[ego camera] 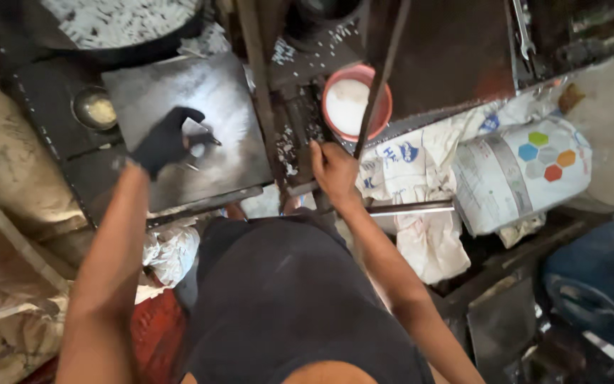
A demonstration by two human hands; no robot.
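Apparently mid-run: the gloved left hand (pixel 167 140) pinches a small metal piece (pixel 197 149) on the steel plate (pixel 214 92), at ten o'clock from the torso, while the bare right hand (pixel 333 171) is closed around the press lever (pixel 381 78) at twelve. The pan of pale pieces (pixel 126 20) up top looks full; the bowl (pixel 96 108) is nearly bare.

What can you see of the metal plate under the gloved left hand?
The metal plate is a flat, roughly square sheet, dull grey with worn, shiny patches. It lies on a dark machine bed, slightly skewed. The left hand, in a dark glove, rests on its middle, pinching a small pale piece.
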